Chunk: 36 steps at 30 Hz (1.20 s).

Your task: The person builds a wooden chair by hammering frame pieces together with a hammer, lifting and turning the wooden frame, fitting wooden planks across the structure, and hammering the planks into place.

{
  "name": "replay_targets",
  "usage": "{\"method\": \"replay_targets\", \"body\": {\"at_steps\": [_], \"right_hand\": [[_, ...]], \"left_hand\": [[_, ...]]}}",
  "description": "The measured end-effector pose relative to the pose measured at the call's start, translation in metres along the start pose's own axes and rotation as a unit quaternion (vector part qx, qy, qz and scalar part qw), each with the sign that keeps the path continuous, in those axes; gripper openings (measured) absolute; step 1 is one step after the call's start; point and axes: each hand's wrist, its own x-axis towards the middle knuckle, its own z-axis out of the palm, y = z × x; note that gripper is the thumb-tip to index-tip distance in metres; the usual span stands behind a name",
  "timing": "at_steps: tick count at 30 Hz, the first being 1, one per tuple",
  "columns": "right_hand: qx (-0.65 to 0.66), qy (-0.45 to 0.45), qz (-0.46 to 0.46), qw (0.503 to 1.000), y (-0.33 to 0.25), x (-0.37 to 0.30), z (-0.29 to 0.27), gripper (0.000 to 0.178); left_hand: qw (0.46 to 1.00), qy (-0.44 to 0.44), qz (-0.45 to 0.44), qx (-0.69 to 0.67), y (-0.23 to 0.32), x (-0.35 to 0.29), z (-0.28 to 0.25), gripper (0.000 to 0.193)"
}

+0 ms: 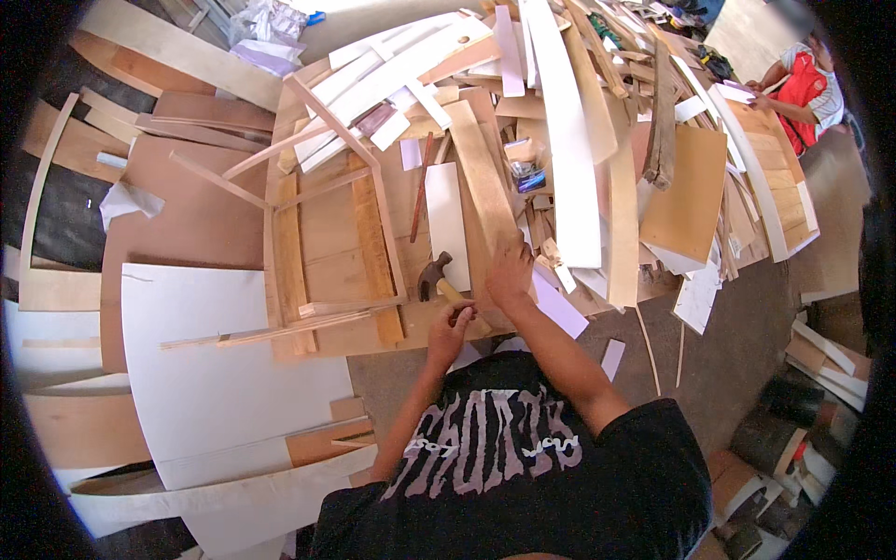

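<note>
From here I see a claw hammer (pixel 447 289), its dark head toward ten o'clock, pale handle slanting toward four, partly hidden. At one o'clock from it runs a long, flat, light-brown wooden plank (pixel 479 166), far end pointing to eleven.

The left hand (pixel 450 329) hides part of the handle of the hammer (pixel 433 277) — perhaps something small sits in its fingertips, too tiny to tell. The right hand (pixel 510 273) covers some of the pale plank (pixel 478 173). The co-worker's (pixel 805 101) head is blurred — and the lower edge cuts off the black shirt (pixel 523 509).
</note>
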Motion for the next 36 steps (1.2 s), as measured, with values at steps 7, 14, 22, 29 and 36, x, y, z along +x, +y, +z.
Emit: {"method": "replay_targets", "body": {"at_steps": [7,14,22,29,36], "right_hand": [[0.232,-0.145,0.072,0.959,-0.017,0.020,-0.091,0.080],[0.298,-0.063,0.013,0.952,-0.002,-0.032,-0.112,0.079],[0.222,-0.037,0.009,0.974,-0.023,-0.143,-0.171,0.069],[0.211,-0.062,0.038,0.975,-0.108,-0.247,-0.167,0.069],[0.133,-0.061,0.055,0.988,-0.146,-0.334,-0.181,0.069]], "left_hand": [[0.997,0.053,-0.033,-0.050,-0.011,-0.017,-0.021,0.023],[0.996,0.075,-0.036,-0.029,0.013,-0.047,-0.060,0.023],[0.996,0.084,-0.039,0.005,-0.027,-0.094,-0.149,0.021],[0.989,0.071,0.016,-0.130,-0.074,-0.129,-0.224,0.021],[0.981,0.059,-0.002,-0.182,-0.131,-0.174,-0.258,0.021]]}}
